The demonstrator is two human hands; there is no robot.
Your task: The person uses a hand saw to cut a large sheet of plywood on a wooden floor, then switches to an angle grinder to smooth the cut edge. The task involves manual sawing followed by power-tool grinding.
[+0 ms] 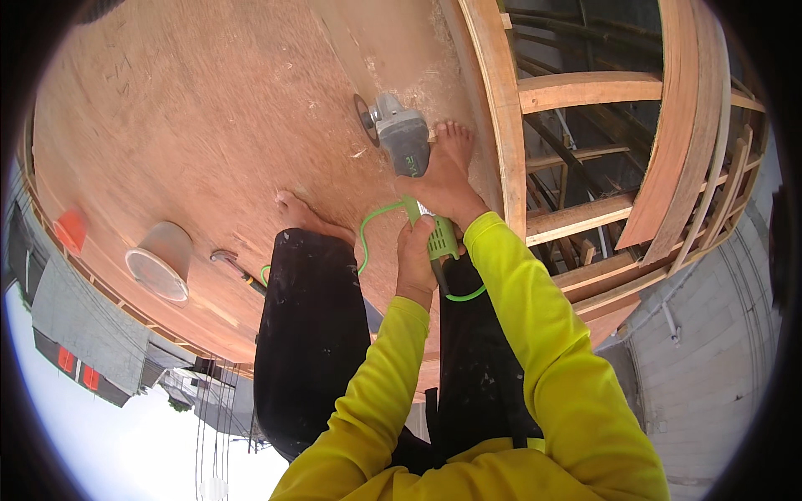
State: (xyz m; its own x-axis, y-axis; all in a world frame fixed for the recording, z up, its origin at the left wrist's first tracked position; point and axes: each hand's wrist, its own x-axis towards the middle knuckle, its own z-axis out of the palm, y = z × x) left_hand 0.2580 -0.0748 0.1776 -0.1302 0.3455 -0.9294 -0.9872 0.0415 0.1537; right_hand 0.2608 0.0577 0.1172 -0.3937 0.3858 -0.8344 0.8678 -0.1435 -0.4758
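Note:
Both hands hold a green and dark grey angle grinder (404,134) in front of my legs. My right hand (447,188) wraps round its body behind the grey head. Lower down, my left hand (414,250) grips the green rear housing, where the cord comes out. A thin dark disc (365,119) sits on the grinder's head, edge-on, over the plywood. From the back of the tool a bright green cord (364,230) loops past my left leg. My bare right foot stands just beyond my right hand.
A plywood surface (209,108) spreads under my feet. To the left stand a whitish bucket (163,259), an orange container (71,230) and a hammer (230,259). At right is an open timber frame (585,90) with gaps and dark poles below. Past the platform edge are rooftops and wires.

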